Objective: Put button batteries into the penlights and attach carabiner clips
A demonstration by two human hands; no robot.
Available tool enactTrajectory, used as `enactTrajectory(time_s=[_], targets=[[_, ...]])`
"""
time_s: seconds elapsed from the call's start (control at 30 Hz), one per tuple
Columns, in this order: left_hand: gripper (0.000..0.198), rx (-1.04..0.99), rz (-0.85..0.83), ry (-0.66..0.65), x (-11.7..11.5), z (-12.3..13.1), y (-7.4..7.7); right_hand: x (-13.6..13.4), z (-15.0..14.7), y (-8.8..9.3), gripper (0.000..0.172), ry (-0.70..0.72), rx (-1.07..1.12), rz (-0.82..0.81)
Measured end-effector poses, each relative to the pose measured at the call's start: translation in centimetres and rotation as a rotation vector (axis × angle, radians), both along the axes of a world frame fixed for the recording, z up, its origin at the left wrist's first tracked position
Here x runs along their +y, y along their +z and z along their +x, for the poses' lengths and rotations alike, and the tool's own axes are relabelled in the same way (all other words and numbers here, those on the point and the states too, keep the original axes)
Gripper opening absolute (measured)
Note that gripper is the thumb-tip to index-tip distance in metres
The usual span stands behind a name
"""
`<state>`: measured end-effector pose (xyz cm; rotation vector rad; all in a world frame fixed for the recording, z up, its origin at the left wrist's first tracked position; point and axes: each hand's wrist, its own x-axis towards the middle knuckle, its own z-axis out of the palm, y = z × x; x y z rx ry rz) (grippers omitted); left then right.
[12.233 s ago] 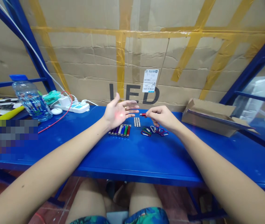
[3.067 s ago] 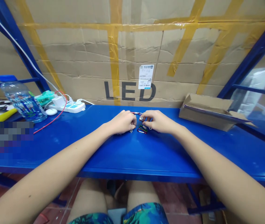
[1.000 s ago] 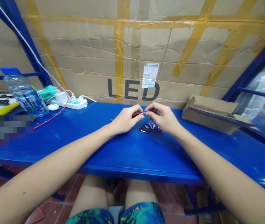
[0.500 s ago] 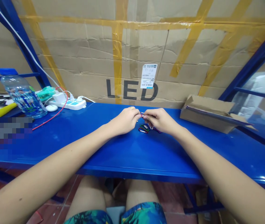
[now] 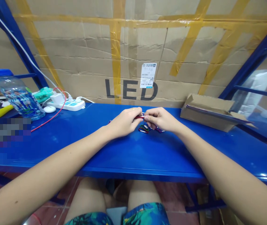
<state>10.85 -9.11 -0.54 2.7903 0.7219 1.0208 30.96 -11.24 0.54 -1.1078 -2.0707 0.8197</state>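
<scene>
Both my hands meet over the middle of the blue metal table. My left hand (image 5: 123, 122) and my right hand (image 5: 161, 119) pinch a small red metal laser pointer (image 5: 139, 117) between their fingertips. Just below my right fingers lie coloured carabiner clips (image 5: 144, 128) in a loose heap, close to both hands. My left hand covers the spot where the row of laser pointers and the stack of button cells lay, and only a small coloured bit (image 5: 110, 122) shows beyond it.
A blue table (image 5: 53, 150) runs across the view. At the left stand a water bottle (image 5: 19, 98), a white power strip (image 5: 66, 105) with a red cable (image 5: 53, 115), and a white mouse (image 5: 49, 109). An open cardboard box (image 5: 210, 114) lies at the right.
My hands have closed in on each other around the red laser pointer, from open and apart to a shared fingertip pinch. The left hand now hides the row of pointers.
</scene>
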Motion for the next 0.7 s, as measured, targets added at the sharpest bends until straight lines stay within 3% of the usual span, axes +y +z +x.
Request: enactTrajectory(time_s=[0.2,0.33,0.7], targets=[[0.026,0.028,0.052,0.066,0.35,0.41,-0.37,0.13,0.07,0.08,0.029,-0.048,-0.098,0.147],[0.026,0.116,0.049,0.075,0.54,0.24,-0.39,0.24,0.19,0.04,0.03,-0.022,-0.167,0.211],[0.017,0.165,0.065,0.074,-0.24,-0.18,0.05,0.07,0.36,0.12,0.029,0.013,-0.064,0.011]])
